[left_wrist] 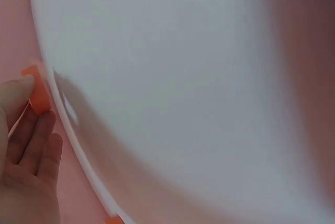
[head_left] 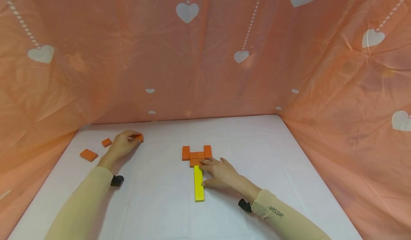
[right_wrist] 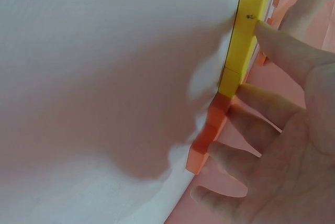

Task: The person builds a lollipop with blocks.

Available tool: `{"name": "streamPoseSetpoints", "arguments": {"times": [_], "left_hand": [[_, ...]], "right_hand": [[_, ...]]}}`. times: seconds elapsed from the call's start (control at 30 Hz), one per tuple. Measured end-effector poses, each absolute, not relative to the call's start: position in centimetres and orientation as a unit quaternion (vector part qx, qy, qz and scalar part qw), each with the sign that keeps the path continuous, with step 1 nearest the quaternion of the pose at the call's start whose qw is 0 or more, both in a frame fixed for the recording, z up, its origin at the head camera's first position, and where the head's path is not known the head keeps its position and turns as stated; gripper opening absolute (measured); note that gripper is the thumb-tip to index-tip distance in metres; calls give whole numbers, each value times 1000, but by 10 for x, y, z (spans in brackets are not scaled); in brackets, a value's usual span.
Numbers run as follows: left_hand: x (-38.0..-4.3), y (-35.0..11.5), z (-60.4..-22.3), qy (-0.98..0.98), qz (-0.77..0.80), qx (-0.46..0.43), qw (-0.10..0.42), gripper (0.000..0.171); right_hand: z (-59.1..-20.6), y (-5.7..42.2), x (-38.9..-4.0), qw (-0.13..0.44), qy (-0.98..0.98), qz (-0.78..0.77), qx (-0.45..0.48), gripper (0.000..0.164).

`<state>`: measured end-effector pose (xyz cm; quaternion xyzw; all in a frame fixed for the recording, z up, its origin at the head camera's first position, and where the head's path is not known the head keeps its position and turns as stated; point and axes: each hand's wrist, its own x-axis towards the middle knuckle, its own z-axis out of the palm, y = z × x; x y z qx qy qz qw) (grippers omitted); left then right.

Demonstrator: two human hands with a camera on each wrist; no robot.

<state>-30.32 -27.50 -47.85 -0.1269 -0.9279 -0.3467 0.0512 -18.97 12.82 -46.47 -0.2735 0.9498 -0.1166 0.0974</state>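
An orange block (head_left: 139, 138) is pinched between the thumb and fingers of my left hand (head_left: 124, 142), at the table's far left. The left wrist view shows the thumb (left_wrist: 20, 90) on one face of the block. At the table's middle, my right hand (head_left: 222, 174) lies beside a yellow strip (head_left: 198, 188), fingers spread. Its thumb touches the strip's side, and its fingertips are at the lower orange block (head_left: 194, 162). A seam crosses the yellow in the right wrist view. Above stand two small orange blocks (head_left: 193, 155) between two upright orange blocks (head_left: 186, 153).
Two loose orange pieces, a small block (head_left: 106, 142) and a larger flat one (head_left: 89, 155), lie left of my left hand. A white cloth (head_left: 154, 204) covers the table. Pink curtains (head_left: 205, 72) with white hearts enclose it at the back and sides.
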Motion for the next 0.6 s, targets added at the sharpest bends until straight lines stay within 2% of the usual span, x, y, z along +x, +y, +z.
{"name": "streamPoseSetpoints", "arguments": {"times": [0.6], "left_hand": [[-303, -181, -472, -892, -390, -215, 74, 29]], "right_hand": [[-464, 127, -189, 92, 949, -115, -280, 62]]}}
